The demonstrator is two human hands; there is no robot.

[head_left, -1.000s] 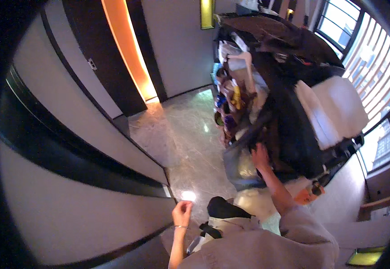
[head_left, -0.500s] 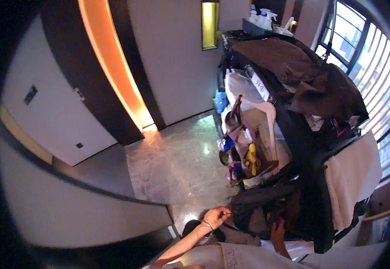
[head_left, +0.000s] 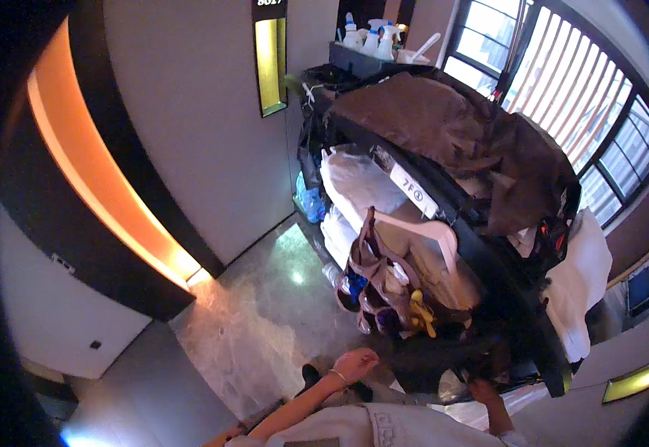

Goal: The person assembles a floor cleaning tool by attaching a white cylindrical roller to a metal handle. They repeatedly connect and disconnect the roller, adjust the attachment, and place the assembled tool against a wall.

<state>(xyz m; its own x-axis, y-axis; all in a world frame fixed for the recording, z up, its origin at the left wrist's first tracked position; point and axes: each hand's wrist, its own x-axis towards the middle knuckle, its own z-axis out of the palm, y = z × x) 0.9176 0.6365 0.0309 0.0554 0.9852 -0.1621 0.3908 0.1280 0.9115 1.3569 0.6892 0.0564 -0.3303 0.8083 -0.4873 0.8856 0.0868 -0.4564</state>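
A black bag (head_left: pixel 423 363), soft and gaping, hangs at the near end of a housekeeping cart (head_left: pixel 481 249). My left hand (head_left: pixel 356 365) is at the bag's left edge, its fingers pressed together on the dark material. At the right side of the same bag, my right hand (head_left: pixel 482 389) has its fingers curled at the edge, partly lost in shadow. Clear plastic (head_left: pixel 453 386) shows between the hands, low in the bag. Just beyond the bag dangles a brown cloth pouch (head_left: pixel 384 287) with small packets and a yellow item (head_left: pixel 421 313).
A brown cover (head_left: pixel 421 112) drapes the cart's top, with spray bottles (head_left: pixel 378 39) at its far end. A pale hanger (head_left: pixel 444 237) and white linen (head_left: pixel 358 182) fill its side. White cloth (head_left: pixel 581 276) hangs at the right. Stone floor (head_left: pixel 246 339) lies left; a slatted window (head_left: pixel 563 67) stands behind.
My view has turned, so the doorway has shifted left and more of the window shows. Both hands stay at the black bag; my right hand sits slightly farther right in view.
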